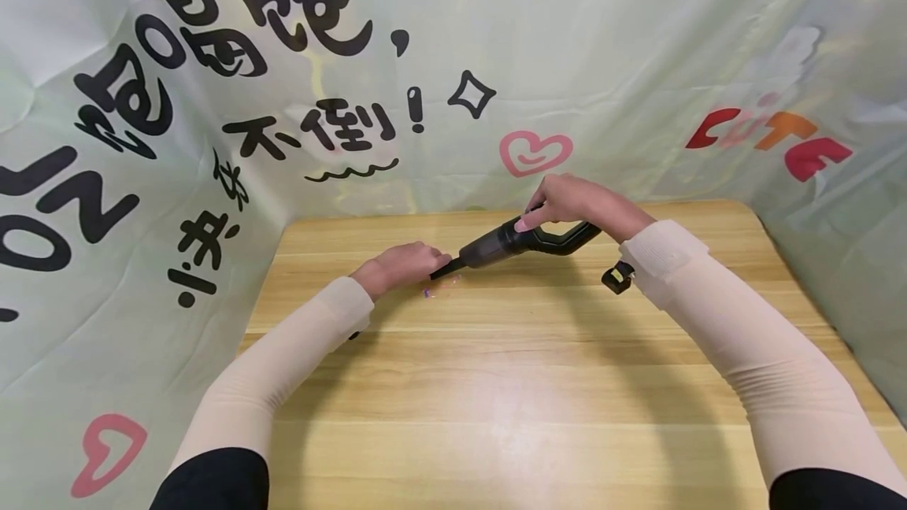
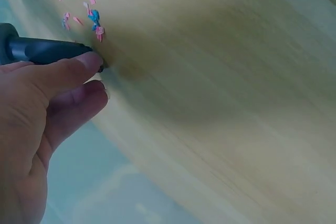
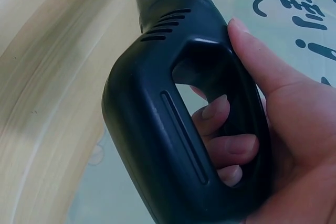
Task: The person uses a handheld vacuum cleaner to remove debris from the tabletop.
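Note:
A black handheld vacuum cleaner (image 1: 489,246) with a smoky see-through front slants over the table, its narrow nozzle pointing left and down. My right hand (image 1: 567,199) grips its loop handle; in the right wrist view the fingers (image 3: 233,145) curl through the opening and the thumb lies along the outside. At the other end, my left hand (image 1: 407,262) pinches the nozzle (image 2: 50,50) near its tip, thumb on top. Small pink and blue scraps (image 2: 95,19) lie on the wood close beside the nozzle; a few also show as purple and pink specks (image 1: 427,293) in the head view.
The light wooden table (image 1: 510,384) has rounded back corners. Pale fabric (image 1: 609,46) printed with black characters and hearts hangs behind it and along both sides. A small black device (image 1: 618,278) sits at my right wrist.

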Demonstrator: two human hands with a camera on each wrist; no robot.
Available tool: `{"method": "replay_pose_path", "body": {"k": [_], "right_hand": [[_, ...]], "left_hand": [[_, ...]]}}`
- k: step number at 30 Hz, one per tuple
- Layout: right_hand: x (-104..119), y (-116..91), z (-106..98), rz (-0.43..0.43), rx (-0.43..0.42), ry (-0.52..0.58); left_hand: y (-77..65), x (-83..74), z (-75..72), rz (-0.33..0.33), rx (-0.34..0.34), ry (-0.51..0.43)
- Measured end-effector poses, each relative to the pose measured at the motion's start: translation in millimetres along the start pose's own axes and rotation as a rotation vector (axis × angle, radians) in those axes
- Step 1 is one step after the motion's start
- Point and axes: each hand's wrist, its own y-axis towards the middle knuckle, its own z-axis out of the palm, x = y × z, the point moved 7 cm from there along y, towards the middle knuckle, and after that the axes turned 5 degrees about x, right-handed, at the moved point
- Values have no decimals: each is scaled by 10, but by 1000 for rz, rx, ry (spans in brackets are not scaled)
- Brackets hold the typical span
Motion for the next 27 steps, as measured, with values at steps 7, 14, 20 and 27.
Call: {"method": "replay_pose_path", "body": {"k": [7, 14, 20, 27], "right_hand": [[-22, 15, 11, -8, 3, 6], [-8, 24, 8, -19, 2, 3], [121, 23, -56, -81, -21, -47], [261, 38, -152, -104, -52, -126]], "left_hand": [[3, 49, -8, -3, 45, -125], [53, 116, 1, -50, 120, -369], [73, 214, 34, -116, 75, -631], [70, 290, 92, -165, 21, -732]]}}
